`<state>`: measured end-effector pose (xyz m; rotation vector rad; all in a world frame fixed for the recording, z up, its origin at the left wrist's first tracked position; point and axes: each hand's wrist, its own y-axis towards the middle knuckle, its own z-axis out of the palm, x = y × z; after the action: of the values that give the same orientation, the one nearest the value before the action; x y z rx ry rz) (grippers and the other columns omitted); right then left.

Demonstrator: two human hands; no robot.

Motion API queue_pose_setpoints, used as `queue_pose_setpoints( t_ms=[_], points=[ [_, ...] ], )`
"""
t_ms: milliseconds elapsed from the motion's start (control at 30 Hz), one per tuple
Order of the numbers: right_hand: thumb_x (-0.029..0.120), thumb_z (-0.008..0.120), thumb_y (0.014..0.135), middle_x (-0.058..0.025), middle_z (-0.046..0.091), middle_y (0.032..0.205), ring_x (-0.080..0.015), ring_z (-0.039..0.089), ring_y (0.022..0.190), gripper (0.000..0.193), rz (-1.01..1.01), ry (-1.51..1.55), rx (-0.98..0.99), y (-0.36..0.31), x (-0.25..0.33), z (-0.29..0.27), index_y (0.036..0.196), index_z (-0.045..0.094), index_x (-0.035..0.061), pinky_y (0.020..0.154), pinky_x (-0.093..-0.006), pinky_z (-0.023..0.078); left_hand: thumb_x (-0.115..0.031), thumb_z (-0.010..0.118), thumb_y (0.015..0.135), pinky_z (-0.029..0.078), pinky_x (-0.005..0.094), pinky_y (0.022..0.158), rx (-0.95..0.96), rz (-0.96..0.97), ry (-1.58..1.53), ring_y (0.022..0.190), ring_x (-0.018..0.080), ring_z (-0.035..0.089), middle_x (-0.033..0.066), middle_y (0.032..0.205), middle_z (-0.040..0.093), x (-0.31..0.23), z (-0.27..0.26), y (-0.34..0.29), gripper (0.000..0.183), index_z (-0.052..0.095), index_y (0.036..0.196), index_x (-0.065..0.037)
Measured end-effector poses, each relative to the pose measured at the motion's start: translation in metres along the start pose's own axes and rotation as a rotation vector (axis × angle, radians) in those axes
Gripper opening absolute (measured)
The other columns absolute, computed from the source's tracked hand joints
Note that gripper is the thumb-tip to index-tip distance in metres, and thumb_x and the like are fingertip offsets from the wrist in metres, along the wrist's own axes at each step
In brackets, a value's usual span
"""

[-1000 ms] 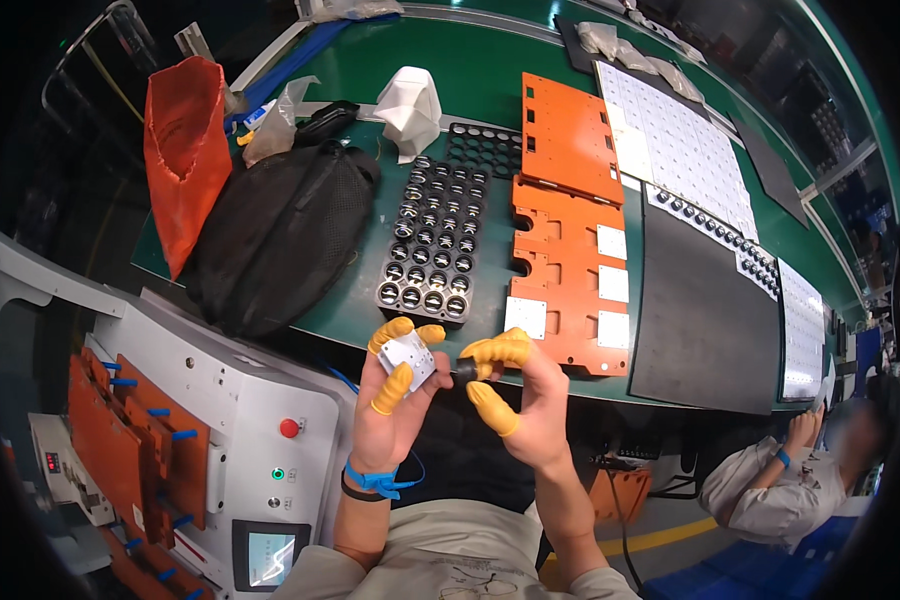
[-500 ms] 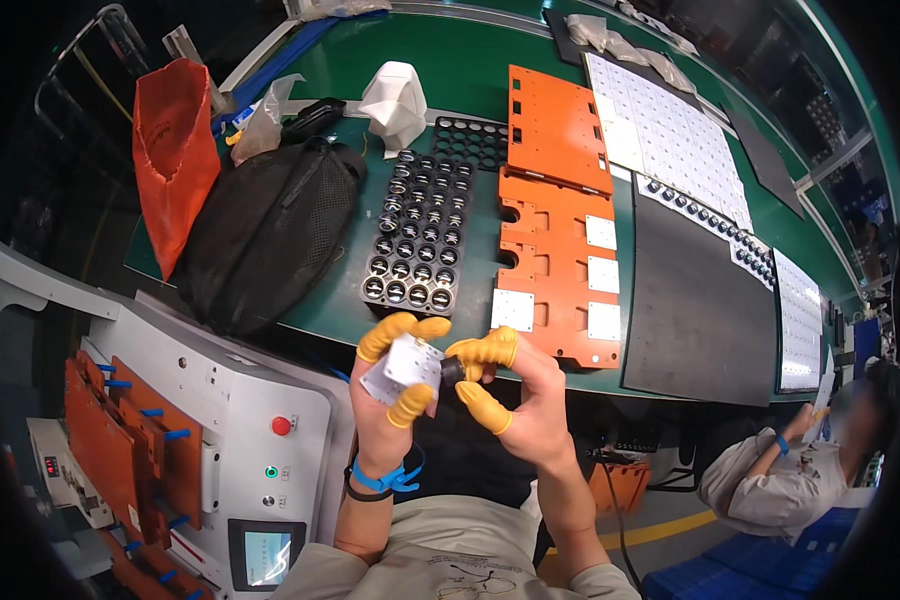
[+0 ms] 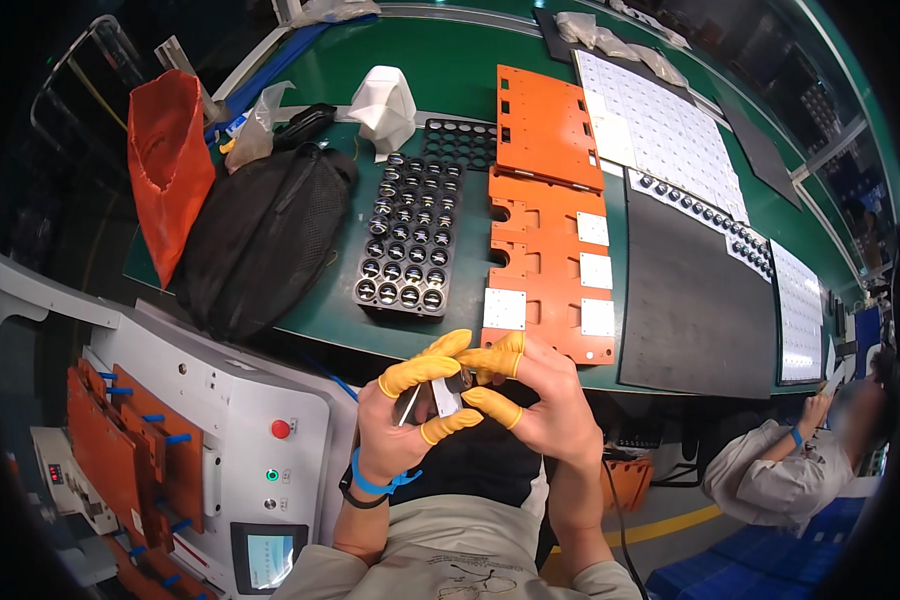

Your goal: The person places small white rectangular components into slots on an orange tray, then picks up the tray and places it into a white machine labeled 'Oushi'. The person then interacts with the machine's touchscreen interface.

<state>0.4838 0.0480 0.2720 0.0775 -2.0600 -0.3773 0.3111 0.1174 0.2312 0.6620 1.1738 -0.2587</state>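
In front of my body, my left hand (image 3: pixel 382 420), with yellow finger cots, grips a small white plate part (image 3: pixel 446 398) between thumb and fingers. The part is tilted and partly hidden by the fingers. My right hand (image 3: pixel 550 405), also in yellow finger cots, pinches a small dark round part (image 3: pixel 460 380) against the white plate. The fingertips of both hands meet around it. Beyond the hands, a black tray (image 3: pixel 400 308) holds rows of shiny round lens-like parts. To its right lies an orange fixture (image 3: pixel 545 290) with several white square plates on it.
A black bag (image 3: pixel 260 240) and an orange-red sack (image 3: pixel 165 170) sit at the left. White sheets (image 3: pixel 660 130) and a dark mat (image 3: pixel 690 300) lie at the right. A grey machine (image 3: pixel 220 420) with orange plates stands near left. Another person (image 3: pixel 780 470) works at the far right.
Both hands have come closer together. The white plate part has turned from showing its broad face to a tilted side, more covered by fingers. The view has shifted slightly.
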Motion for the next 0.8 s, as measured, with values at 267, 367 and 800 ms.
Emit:
queue_pose_setpoints(
  t_ms=[267,367,800],
  points=[
    [0.010,0.081,0.078,-0.0106,0.061,0.090,-0.0292,0.059,0.082,0.035,-0.036,0.019,0.002,-0.004,-0.006,-0.007,0.109,0.070,0.0017,0.070,-0.0383,0.046,-0.014,0.093,0.067,0.050,0.0432,0.102,0.008,-0.041,0.053,0.126,0.0356,0.059,0.0296,0.125,0.063,0.002,0.005,0.002,0.059,0.060,0.113,0.000],
    [0.010,0.080,0.078,-0.0102,0.061,0.089,-0.0292,0.059,0.080,0.034,-0.041,0.010,0.018,-0.009,-0.006,-0.010,0.109,0.070,0.0022,0.069,-0.0378,0.045,-0.015,0.094,0.066,0.051,0.0430,0.102,0.022,-0.054,0.039,0.126,0.0353,0.059,0.0298,0.126,0.063,-0.001,0.008,0.002,0.059,0.060,0.112,0.000],
    [0.008,0.079,0.072,-0.0135,0.053,0.092,-0.0293,0.054,0.080,0.047,-0.102,-0.302,-0.065,-0.014,0.001,0.007,0.115,0.063,-0.0044,0.068,-0.0392,0.045,-0.003,0.087,0.075,0.041,0.0138,0.065,-0.178,-0.189,0.021,0.101,0.0040,0.059,0.0123,0.130,0.065,0.003,0.023,0.015,0.046,0.060,0.112,-0.004]
  ],
)
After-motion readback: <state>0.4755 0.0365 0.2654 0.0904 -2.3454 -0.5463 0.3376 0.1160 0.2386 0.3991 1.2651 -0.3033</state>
